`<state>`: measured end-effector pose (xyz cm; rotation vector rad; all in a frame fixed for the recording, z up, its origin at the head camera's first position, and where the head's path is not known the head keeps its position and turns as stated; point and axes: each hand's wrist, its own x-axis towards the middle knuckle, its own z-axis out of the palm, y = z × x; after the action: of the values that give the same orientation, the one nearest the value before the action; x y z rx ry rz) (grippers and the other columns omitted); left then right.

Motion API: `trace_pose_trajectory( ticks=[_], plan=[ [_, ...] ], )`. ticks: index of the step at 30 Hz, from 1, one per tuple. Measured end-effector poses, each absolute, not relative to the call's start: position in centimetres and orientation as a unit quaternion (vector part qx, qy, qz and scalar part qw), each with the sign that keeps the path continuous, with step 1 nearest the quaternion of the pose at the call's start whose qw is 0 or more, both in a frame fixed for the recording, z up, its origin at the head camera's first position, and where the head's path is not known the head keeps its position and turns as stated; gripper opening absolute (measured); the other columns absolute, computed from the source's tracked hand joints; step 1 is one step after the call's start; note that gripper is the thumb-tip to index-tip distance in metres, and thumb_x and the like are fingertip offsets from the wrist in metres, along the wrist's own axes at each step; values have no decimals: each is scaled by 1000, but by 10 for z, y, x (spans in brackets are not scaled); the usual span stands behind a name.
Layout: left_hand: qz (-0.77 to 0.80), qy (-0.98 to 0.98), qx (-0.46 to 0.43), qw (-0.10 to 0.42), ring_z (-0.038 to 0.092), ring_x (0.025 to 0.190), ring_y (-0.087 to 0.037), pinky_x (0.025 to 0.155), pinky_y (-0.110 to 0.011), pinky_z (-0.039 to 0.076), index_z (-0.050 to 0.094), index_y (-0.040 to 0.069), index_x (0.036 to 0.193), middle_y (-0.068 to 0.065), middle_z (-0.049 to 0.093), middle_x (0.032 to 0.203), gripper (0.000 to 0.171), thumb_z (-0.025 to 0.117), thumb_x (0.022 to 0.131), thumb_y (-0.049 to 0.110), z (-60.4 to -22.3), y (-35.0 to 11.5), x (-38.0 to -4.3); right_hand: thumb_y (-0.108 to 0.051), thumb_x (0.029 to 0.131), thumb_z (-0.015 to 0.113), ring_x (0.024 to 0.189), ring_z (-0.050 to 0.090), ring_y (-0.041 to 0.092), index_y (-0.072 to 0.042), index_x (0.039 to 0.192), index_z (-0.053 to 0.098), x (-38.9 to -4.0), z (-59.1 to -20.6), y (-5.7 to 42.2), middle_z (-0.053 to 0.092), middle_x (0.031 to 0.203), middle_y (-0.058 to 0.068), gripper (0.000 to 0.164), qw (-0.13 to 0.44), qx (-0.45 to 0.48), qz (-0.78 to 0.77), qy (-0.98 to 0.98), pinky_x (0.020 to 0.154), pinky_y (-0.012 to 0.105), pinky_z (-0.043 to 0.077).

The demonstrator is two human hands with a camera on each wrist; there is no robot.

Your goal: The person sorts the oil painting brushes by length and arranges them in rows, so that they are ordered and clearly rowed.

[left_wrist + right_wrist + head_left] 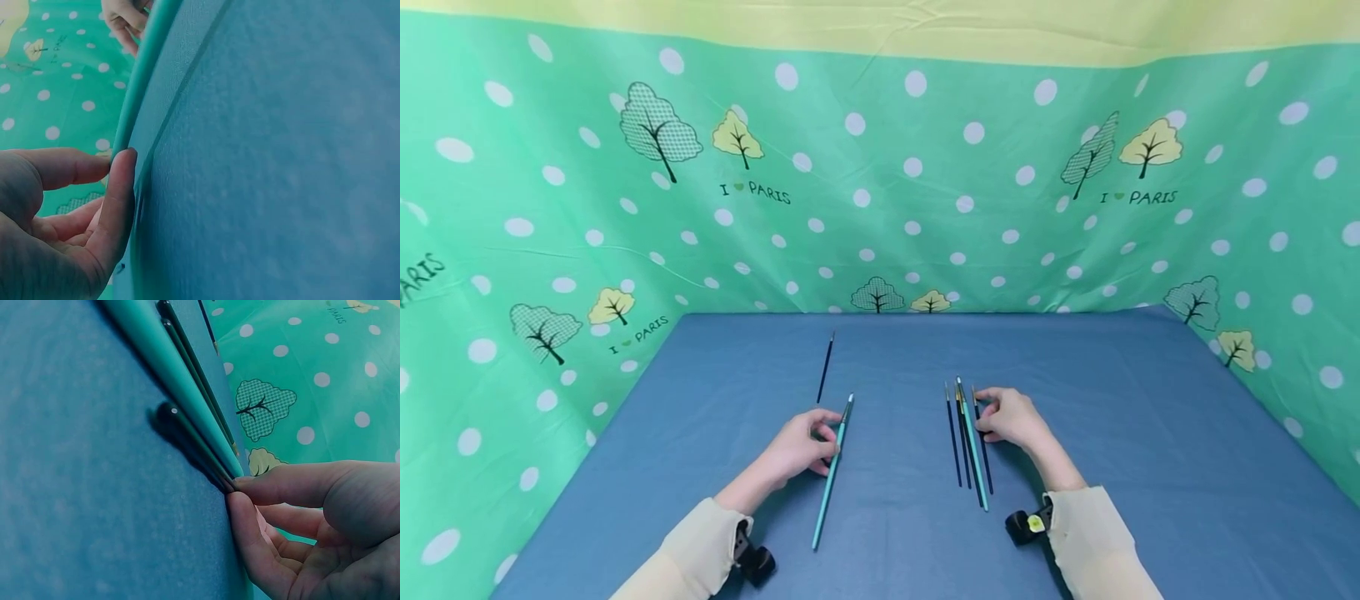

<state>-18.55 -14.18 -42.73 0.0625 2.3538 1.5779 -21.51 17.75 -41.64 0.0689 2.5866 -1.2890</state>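
Note:
My left hand [797, 446] pinches a teal-handled paintbrush [827, 496] between thumb and finger, its pale bristles pointing away from me. In the left wrist view the teal handle [134, 100] runs up past the thumb. On the other side, my right hand [1011, 417] pinches a thin dark-handled paintbrush [986, 458], the rightmost of a bunch. Close beside it lie another teal paintbrush [974, 458] and several dark paintbrushes [954, 442], roughly side by side. In the right wrist view, thumb and forefinger meet on the dark handle [197, 445], next to the thicker teal one.
A single dark paintbrush [826, 367] lies farther back on the blue-covered table [895, 542], beyond my left hand. A green polka-dot cloth [917, 225] with printed trees stands behind the table and along its sides. Each wrist carries a small black camera [758, 565].

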Motion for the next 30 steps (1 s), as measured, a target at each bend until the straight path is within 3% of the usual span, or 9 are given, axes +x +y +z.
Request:
trace_pose_trajectory(
  ticks=[30],
  plan=[
    [500, 857, -43, 119, 56, 55, -18, 48, -32, 53, 52, 0, 122, -10, 53, 80, 44, 61, 80, -4, -420, -169, -165, 1, 79, 63, 56, 58, 16, 0, 127, 49, -216, -417, 177, 56, 75, 10, 50, 123, 27, -443, 888, 54, 29, 55]
  ],
)
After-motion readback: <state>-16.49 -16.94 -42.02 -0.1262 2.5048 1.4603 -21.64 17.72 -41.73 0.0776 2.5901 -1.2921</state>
